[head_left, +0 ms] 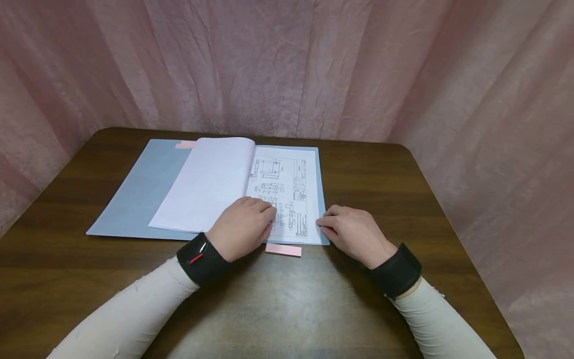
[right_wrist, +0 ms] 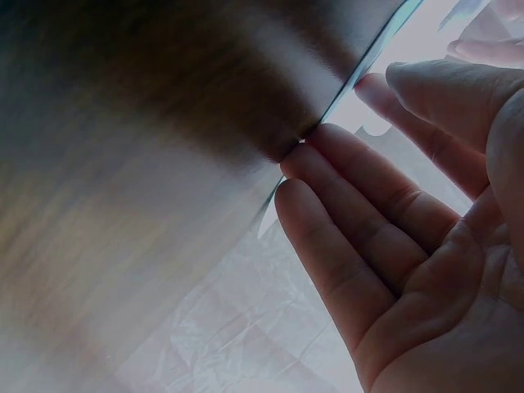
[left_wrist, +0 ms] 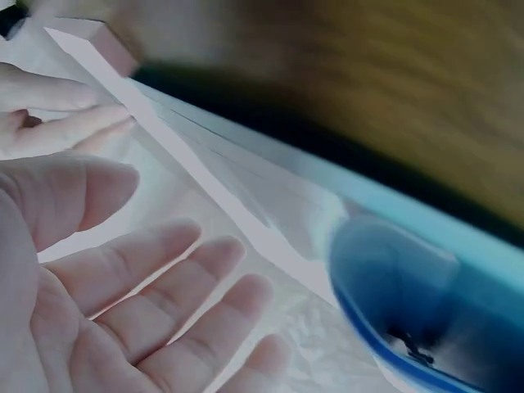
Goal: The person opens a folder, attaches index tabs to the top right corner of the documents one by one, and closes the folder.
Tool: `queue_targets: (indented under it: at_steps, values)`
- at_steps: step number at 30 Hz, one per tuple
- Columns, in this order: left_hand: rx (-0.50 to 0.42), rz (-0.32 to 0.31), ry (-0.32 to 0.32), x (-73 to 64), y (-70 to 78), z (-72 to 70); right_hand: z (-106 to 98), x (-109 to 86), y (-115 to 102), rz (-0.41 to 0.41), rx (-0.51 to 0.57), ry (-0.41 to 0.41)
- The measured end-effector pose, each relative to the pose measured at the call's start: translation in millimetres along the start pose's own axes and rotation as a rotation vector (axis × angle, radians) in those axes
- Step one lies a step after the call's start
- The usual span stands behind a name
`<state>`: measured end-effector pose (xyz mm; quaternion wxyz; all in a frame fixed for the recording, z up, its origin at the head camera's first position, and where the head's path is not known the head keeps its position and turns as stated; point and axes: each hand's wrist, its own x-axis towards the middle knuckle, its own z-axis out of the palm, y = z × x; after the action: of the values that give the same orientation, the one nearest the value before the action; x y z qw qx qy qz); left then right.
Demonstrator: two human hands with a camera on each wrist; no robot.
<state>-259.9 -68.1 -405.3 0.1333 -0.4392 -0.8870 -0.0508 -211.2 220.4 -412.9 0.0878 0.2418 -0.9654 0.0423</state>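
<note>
An open light blue folder (head_left: 139, 184) lies on the table with a stack of papers in it. Printed technical drawings cover the right-hand sheet (head_left: 287, 172), while a blank white page (head_left: 215, 179) is turned over to the left, curving at its fold. My left hand (head_left: 244, 227) rests over the lower middle of the drawing sheet, fingers fairly straight in the left wrist view. At the folder's lower right edge is my right hand (head_left: 354, 234), its fingertips touching the edge. The right wrist view shows extended fingers (right_wrist: 344, 188) along that edge.
A pink sticky-note pad (head_left: 283, 250) sits at the folder's front edge, between the hands. Another pink strip (head_left: 185, 144) is at the folder's top, partly under the turned page. Pink curtains (head_left: 278, 70) hang behind the brown wooden table (head_left: 372, 174).
</note>
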Motion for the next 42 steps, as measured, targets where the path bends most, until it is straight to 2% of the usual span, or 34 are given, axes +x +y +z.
queue_targets:
  at_steps: [3,11,15,25,42]
  values:
    - [-0.042,0.03,-0.017,0.2,4.4,-1.4,0.5,-0.1,0.3,-0.002,0.002,0.002]
    - [-0.139,0.066,-0.13,-1.7,15.2,-5.8,-1.0,0.0,-0.9,0.006,0.0,-0.009]
    - [-0.171,0.088,-0.162,-2.1,18.9,-6.6,-1.1,-0.5,-0.5,0.006,0.001,-0.005]
    - [-0.16,0.125,-0.158,-4.4,22.0,-4.0,-1.4,0.0,-0.5,0.003,0.007,-0.011]
    - [-0.144,0.125,-0.144,-4.4,23.4,1.9,-2.0,0.1,-0.8,0.019,0.006,-0.024]
